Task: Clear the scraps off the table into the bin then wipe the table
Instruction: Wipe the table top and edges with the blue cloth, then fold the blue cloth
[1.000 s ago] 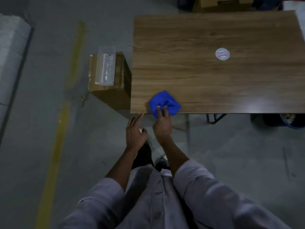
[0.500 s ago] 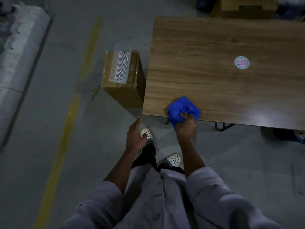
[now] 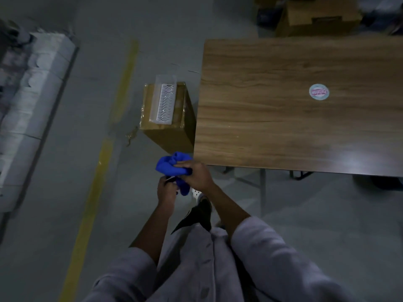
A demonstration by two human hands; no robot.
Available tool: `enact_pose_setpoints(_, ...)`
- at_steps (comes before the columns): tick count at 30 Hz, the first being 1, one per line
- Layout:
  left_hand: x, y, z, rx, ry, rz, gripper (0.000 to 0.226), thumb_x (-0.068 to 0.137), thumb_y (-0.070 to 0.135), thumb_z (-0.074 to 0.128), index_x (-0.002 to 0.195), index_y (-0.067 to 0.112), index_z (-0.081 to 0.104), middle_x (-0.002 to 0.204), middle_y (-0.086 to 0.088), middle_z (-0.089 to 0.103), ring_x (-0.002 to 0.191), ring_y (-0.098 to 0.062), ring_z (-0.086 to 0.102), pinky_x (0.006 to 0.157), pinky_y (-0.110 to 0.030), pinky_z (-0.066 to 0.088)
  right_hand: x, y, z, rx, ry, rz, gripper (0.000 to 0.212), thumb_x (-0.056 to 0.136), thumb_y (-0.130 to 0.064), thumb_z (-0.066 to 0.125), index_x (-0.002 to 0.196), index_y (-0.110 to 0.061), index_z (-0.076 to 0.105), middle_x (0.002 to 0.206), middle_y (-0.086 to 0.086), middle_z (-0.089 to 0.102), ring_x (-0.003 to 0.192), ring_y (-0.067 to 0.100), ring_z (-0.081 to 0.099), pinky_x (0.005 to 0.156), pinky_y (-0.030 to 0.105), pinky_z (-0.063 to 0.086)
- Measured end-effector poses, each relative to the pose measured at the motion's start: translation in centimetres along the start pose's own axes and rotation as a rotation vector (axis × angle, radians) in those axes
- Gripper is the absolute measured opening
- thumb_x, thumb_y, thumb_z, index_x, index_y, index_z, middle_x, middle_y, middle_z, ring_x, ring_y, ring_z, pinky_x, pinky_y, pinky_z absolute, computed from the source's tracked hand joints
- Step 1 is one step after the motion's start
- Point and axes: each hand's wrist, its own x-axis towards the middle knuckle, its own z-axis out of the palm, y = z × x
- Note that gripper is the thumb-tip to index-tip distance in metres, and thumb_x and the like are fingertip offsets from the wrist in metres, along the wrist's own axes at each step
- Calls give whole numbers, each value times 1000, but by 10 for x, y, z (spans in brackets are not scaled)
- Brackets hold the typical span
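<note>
While your left hand (image 3: pixel 166 191) and right hand (image 3: pixel 197 175) both clutch the bunched blue cloth (image 3: pixel 173 165) just off the surface (image 3: pixel 283 127), you seem mid-wipe: next, lay it flat there

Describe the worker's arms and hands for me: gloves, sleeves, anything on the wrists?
No gloves: the left hand and right hand are bare, and no watch or band shows at either wrist. The left sleeve and right sleeve are pale grey fabric, pushed up so that the forearms are uncovered. The shirt front has small round buttons. The dim light makes the exact shade uncertain.
</note>
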Motion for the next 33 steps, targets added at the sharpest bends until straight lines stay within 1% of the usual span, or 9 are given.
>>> enact_pose_setpoints(4, 8, 3, 1, -45, 13, 0, 27, 97, -5, 40, 113, 6, 59, 107, -16, 66, 71, -19, 58, 58, -26, 42, -39, 25, -63, -165, 337, -128, 48, 89, -15, 63, 135, -25, 63, 137, 0, 63, 121, 20, 61, 99, 35, 50)
enact_pose_setpoints(7, -2, 1, 15, 75, -3, 145, 26, 92, -2, 47, 110, 8, 62, 105, -9, 68, 97, -29, 63, 77, -32, 50, -45, 61, -92, -341, 653, 72, 52, 84, -15, 71, 134, -27, 65, 140, 7, 58, 122, 32, 58, 98, 42, 52)
enact_pose_setpoints(10, -14, 4, 38, 384, -45, 488, 43, 84, -8, 54, 124, 6, 63, 122, -11, 64, 112, -27, 59, 93, -34, 46, -30, 57, -61, -486, 435, 167, 60, 83, -15, 73, 140, -27, 61, 152, 14, 47, 127, 46, 49, 100, 53, 50)
enact_pose_setpoints(15, -37, 20, 73, 715, -111, 899, 53, 78, -2, 60, 130, 10, 59, 131, -14, 57, 120, -34, 52, 97, -45, 48, -21, 34, -23, -724, -118, -124, 42, 102, -24, 50, 140, -11, 59, 157, 10, 45, 151, 39, 21, 121, 54, 24)
enact_pose_setpoints(18, -34, 13, 87, 922, -287, 926, 55, 85, 3, 59, 140, 12, 55, 147, -11, 50, 136, -30, 44, 111, -46, 42, -40, 89, -53, -621, 113, -11, 36, 92, -26, 54, 120, -14, 72, 149, 15, 48, 132, 41, 49, 100, 55, 51)
enact_pose_setpoints(21, -24, 3, 100, 947, -520, 801, 51, 88, 7, 60, 138, 17, 60, 148, -5, 50, 140, -26, 40, 113, -42, 37, -89, 130, -102, -391, 517, 152, 45, 70, 9, 70, 108, -14, 77, 135, 17, 57, 116, 42, 62, 90, 48, 57)
enact_pose_setpoints(26, -55, 48, 125, 397, -529, 205, 31, 85, 31, 64, 114, 20, 64, 123, -10, 68, 118, -31, 62, 92, -39, 52, -123, 92, -175, 66, 1087, 498, 42, 83, -16, 58, 122, -18, 73, 138, 13, 60, 124, 33, 59, 102, 37, 45)
enact_pose_setpoints(30, -101, 89, 137, 16, -704, -16, 54, 83, 53, 75, 122, 17, 66, 129, -5, 68, 123, -29, 59, 100, -46, 44, -118, 23, -213, 904, 780, 265, 38, 93, -1, 56, 120, -25, 69, 115, 0, 73, 109, 24, 66, 85, 37, 55)
enact_pose_setpoints(33, -131, 118, 132, -426, -1024, -120, 78, 89, 61, 64, 138, 2, 54, 143, -17, 55, 128, -33, 54, 113, -48, 39, -127, -19, -212, 1003, 474, 169, 44, 94, -16, 56, 137, -20, 58, 129, 9, 69, 107, 29, 66, 80, 39, 50)
